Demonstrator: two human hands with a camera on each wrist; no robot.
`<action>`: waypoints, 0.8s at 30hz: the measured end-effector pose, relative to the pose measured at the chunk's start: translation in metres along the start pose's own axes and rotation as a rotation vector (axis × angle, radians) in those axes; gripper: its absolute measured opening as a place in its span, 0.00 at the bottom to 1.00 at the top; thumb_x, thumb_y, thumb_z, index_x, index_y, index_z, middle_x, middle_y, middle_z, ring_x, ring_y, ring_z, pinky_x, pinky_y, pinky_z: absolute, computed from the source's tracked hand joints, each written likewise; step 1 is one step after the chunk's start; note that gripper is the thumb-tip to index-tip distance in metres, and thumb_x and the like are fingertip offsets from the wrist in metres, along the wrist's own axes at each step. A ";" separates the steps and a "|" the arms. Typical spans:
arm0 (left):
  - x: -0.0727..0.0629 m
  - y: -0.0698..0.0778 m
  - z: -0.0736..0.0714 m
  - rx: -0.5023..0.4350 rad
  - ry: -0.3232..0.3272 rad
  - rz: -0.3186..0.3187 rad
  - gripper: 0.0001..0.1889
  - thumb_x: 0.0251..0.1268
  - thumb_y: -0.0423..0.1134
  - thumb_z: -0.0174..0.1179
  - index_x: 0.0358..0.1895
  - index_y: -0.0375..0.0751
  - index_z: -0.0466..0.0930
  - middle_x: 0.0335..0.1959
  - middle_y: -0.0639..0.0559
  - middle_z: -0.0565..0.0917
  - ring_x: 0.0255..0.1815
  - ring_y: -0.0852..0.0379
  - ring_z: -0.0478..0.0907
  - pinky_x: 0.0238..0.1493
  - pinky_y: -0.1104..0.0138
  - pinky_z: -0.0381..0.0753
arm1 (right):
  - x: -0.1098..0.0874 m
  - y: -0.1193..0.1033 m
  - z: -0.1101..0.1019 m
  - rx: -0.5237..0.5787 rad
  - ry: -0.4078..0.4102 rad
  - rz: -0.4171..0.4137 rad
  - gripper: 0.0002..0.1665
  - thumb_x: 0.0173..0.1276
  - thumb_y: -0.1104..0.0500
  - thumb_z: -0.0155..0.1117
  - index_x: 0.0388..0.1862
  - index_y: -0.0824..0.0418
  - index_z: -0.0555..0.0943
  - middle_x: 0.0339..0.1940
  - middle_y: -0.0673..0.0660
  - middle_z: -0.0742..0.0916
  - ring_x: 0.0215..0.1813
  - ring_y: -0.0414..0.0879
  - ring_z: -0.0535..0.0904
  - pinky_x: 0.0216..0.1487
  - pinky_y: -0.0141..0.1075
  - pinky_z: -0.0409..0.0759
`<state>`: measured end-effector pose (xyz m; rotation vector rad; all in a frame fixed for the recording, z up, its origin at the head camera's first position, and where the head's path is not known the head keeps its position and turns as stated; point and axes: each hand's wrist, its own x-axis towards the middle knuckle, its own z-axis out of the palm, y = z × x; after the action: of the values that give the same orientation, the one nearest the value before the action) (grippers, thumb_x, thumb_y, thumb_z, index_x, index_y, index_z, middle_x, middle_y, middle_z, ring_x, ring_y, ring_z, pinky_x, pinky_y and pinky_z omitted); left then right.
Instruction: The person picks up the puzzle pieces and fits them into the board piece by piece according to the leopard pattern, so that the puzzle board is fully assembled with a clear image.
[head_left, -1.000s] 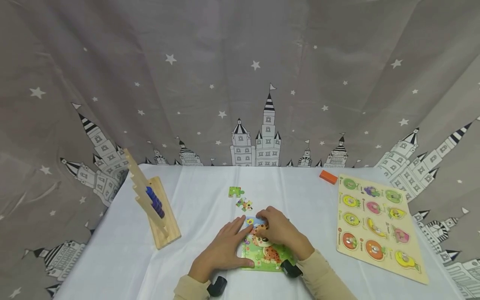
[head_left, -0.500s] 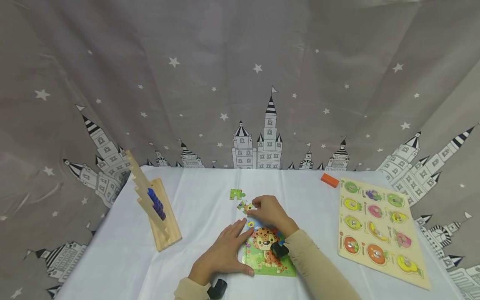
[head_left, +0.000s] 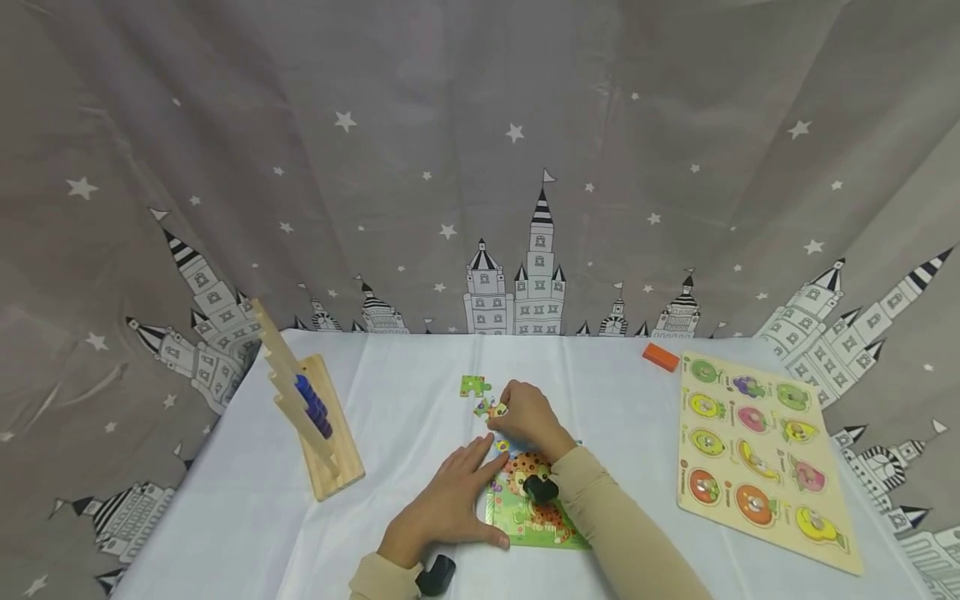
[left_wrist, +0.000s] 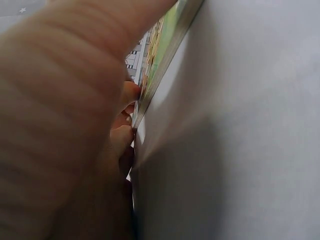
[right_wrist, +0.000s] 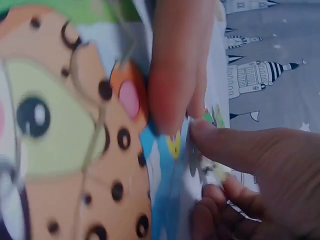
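A jigsaw puzzle (head_left: 517, 527) with a spotted leopard cub lies on the white cloth in the head view. My left hand (head_left: 448, 507) rests along its left edge, fingers extended and thumb near the lower corner. Just above the puzzle, my right hand (head_left: 529, 418) pinches the right side of a loose jigsaw piece (head_left: 483, 408) printed with part of a leopard. A green jigsaw piece (head_left: 472, 386) lies right behind it. In the right wrist view, thumb and fingertips (right_wrist: 212, 197) close together beside the puzzle's blue top part; they mostly hide the piece.
At left stands a wooden stepped rack (head_left: 330, 479) with blue pieces on its base. A wooden fruit puzzle board (head_left: 716, 500) lies at right, with an orange block (head_left: 661, 357) behind its corner. A grey castle-print curtain (head_left: 390, 208) rises behind the table.
My right hand has moved from over the leopard's face up beyond the puzzle's top edge to the loose leopard piece, and its fingers now pinch it. My left hand has stayed in place.
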<state>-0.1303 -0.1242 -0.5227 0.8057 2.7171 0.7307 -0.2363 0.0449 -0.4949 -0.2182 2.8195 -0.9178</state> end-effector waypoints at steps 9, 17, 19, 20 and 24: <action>0.005 0.003 0.002 -0.017 -0.018 -0.007 0.63 0.39 0.70 0.77 0.81 0.49 0.59 0.85 0.43 0.49 0.86 0.41 0.47 0.82 0.42 0.51 | -0.014 0.028 -0.017 0.452 0.011 0.039 0.10 0.72 0.56 0.67 0.44 0.62 0.82 0.36 0.57 0.87 0.34 0.45 0.85 0.37 0.36 0.85; 0.004 -0.003 0.001 -0.069 0.005 -0.010 0.57 0.49 0.69 0.73 0.81 0.48 0.58 0.84 0.42 0.53 0.85 0.39 0.50 0.81 0.40 0.53 | -0.076 0.055 -0.030 0.477 -0.133 -0.083 0.11 0.72 0.58 0.67 0.46 0.64 0.81 0.32 0.54 0.87 0.31 0.44 0.86 0.31 0.32 0.83; 0.003 -0.005 0.000 -0.105 0.031 0.002 0.54 0.53 0.65 0.72 0.80 0.46 0.59 0.83 0.40 0.56 0.84 0.38 0.52 0.80 0.38 0.54 | -0.087 0.056 -0.025 0.421 -0.162 -0.124 0.11 0.71 0.58 0.69 0.46 0.63 0.81 0.32 0.53 0.86 0.30 0.42 0.84 0.31 0.30 0.81; 0.003 -0.007 0.000 -0.119 0.045 0.011 0.52 0.55 0.64 0.71 0.80 0.45 0.60 0.83 0.39 0.57 0.83 0.37 0.53 0.80 0.38 0.54 | -0.091 0.055 -0.023 0.385 -0.165 -0.142 0.10 0.70 0.58 0.69 0.45 0.63 0.82 0.32 0.52 0.86 0.31 0.41 0.83 0.31 0.30 0.80; 0.004 -0.010 0.002 -0.163 0.079 0.027 0.43 0.61 0.59 0.69 0.77 0.45 0.65 0.81 0.38 0.60 0.82 0.35 0.55 0.78 0.36 0.54 | -0.104 0.051 -0.010 0.255 -0.112 -0.179 0.08 0.68 0.58 0.71 0.42 0.59 0.83 0.31 0.47 0.85 0.32 0.34 0.80 0.34 0.27 0.79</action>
<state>-0.1376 -0.1284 -0.5302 0.7928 2.6763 0.9950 -0.1414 0.1112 -0.5058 -0.4764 2.5807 -1.2489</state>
